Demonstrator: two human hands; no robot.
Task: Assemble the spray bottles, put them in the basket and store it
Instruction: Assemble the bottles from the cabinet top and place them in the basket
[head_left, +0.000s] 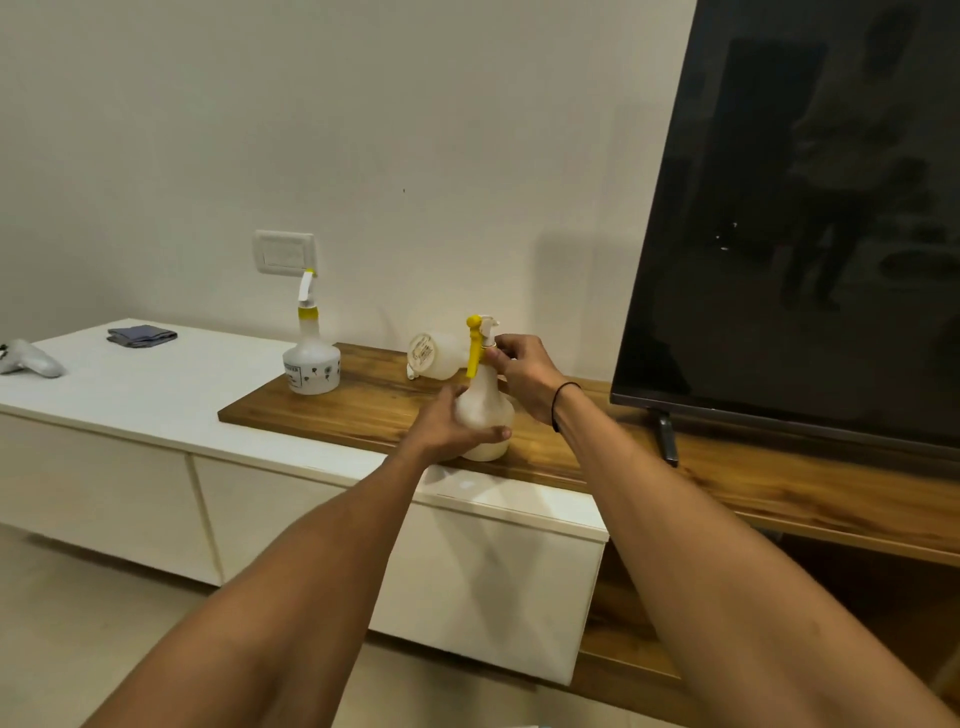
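- Head view: a white spray bottle (485, 410) stands upright on the wooden surface (363, 410), just left of the television (800, 218).
- The left hand (457, 426) wraps round the bottle's round lower body, thumb across the front, fingers curled behind.
- The right hand (527, 371) is at the bottle's neck, fingers curled and pinching the collar just beneath the spray head (480, 338), whose yellow trigger hangs down on the side away from the television.
- A black band (563, 402) circles the right wrist.
- A second spray bottle (310, 358), with its yellow-collared spray head on, stands upright farther from the television, near the wooden surface's end and close to the wall.
- A third bottle body (436, 356) lies on its side against the wall, between the standing bottle and the television, just behind the held bottle.
- A wall switch plate (284, 252) sits on the wall above the second bottle.
- On the white cabinet top (156, 389), well away from the television, lie a folded grey cloth (142, 335) and, at the picture's edge, a white controller-like object (28, 358).
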